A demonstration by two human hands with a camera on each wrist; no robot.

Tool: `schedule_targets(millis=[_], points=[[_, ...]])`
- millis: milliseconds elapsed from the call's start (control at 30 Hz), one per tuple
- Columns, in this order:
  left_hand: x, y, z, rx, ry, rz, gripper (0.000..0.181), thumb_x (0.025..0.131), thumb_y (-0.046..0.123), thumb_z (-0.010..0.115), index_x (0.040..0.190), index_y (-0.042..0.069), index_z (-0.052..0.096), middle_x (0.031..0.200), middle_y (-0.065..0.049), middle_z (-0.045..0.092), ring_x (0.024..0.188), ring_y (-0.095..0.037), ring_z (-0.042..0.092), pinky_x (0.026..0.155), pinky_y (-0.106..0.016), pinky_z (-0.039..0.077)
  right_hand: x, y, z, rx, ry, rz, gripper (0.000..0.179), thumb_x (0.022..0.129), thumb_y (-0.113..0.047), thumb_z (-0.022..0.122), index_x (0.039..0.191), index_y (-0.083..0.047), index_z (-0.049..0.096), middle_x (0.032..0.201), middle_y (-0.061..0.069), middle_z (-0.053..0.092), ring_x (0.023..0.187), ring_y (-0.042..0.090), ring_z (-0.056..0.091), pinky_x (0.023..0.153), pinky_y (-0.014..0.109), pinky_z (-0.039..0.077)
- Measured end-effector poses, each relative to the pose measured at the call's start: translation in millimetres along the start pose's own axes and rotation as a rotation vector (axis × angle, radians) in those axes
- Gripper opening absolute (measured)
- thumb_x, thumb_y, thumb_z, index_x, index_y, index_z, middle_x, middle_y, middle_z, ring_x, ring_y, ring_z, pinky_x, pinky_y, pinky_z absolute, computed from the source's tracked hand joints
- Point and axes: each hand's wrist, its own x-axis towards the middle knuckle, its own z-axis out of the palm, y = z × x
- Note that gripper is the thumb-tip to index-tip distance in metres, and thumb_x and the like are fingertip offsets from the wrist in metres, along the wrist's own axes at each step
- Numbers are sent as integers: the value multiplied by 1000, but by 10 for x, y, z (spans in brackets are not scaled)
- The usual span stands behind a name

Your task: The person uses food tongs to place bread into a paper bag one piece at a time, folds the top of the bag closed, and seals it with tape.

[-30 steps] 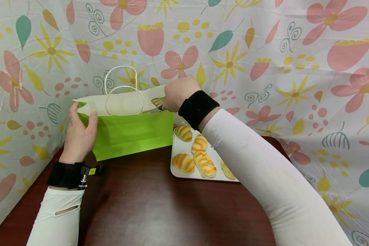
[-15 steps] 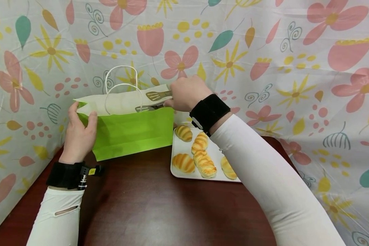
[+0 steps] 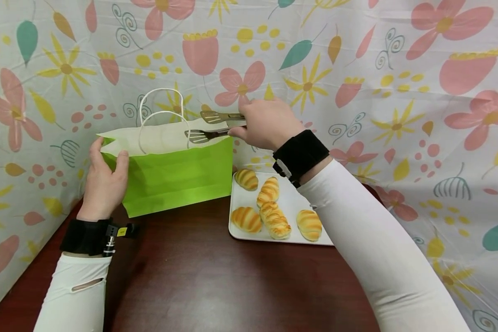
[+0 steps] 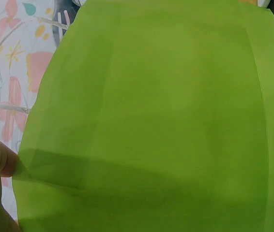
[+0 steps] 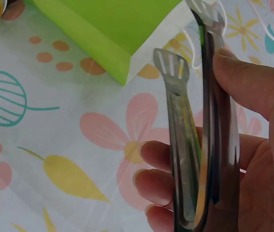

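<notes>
A lime-green paper bag (image 3: 178,180) with a white inside and white cord handles stands at the left of the table. My left hand (image 3: 105,182) holds its left end, thumb on the front face and fingers around the side edge; in the left wrist view the thumb (image 4: 6,159) lies at the bag's rim. Metal tongs (image 5: 219,145) with slotted ends are gripped in my right hand (image 3: 269,122), just right of the bag's top. Their two arms stand apart with nothing between them, the slotted ends overlapping the bag's mouth in the head view. The bag's contents are hidden.
Right of the bag, a white tray (image 3: 253,236) bears several bread rolls, among them a striped roll (image 3: 246,219) and a roll (image 3: 309,225) near my right forearm. A floral curtain (image 3: 357,69) rises behind the dark wooden table (image 3: 232,286).
My right hand has moved right and drawn the tongs up out of the bag's mouth, showing both slotted ends. The left hand and the bag hold nearly the same place.
</notes>
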Motion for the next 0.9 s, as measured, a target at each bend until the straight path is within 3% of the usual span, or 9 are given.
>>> schedule_targets(millis=[100, 300, 633, 767, 900], points=[[-5, 1, -1, -5, 1, 1, 76, 106, 55, 35, 164, 21, -1, 156, -38, 29, 122, -53, 41, 103, -65, 28, -30, 73, 31, 40, 13, 14, 68, 104, -59, 51, 154, -14, 49, 129, 10, 65, 112, 30, 63, 101, 50, 44], [-10, 9, -1, -4, 2, -2, 76, 106, 55, 35, 164, 22, -1, 152, -40, 31, 120, -53, 42, 102, -65, 29, -114, 188, 72, 100, 79, 49, 59, 104, -59, 50, 140, -13, 61, 113, 6, 64, 100, 26, 62, 92, 49, 47], [1, 8, -8, 0, 10, -4, 77, 106, 54, 35, 164, 21, -1, 153, -40, 32, 122, -52, 41, 104, -65, 28, -232, 325, 122, 118, 170, 82, 53, 103, -59, 52, 121, -10, 63, 96, 7, 60, 84, 28, 60, 78, 48, 50], [-3, 16, -11, 3, 13, -2, 76, 106, 54, 35, 165, 21, -1, 151, -40, 34, 118, -52, 43, 101, -65, 30, -285, 409, 152, 139, 186, 103, 53, 103, -58, 54, 123, -9, 63, 105, 9, 64, 90, 31, 62, 83, 50, 50], [-9, 16, -13, 6, 12, -3, 76, 106, 54, 35, 164, 22, 0, 148, -41, 36, 114, -52, 44, 99, -65, 31, -357, 496, 173, 163, 178, 132, 62, 103, -59, 51, 139, -10, 59, 126, 14, 65, 105, 34, 64, 90, 53, 50]])
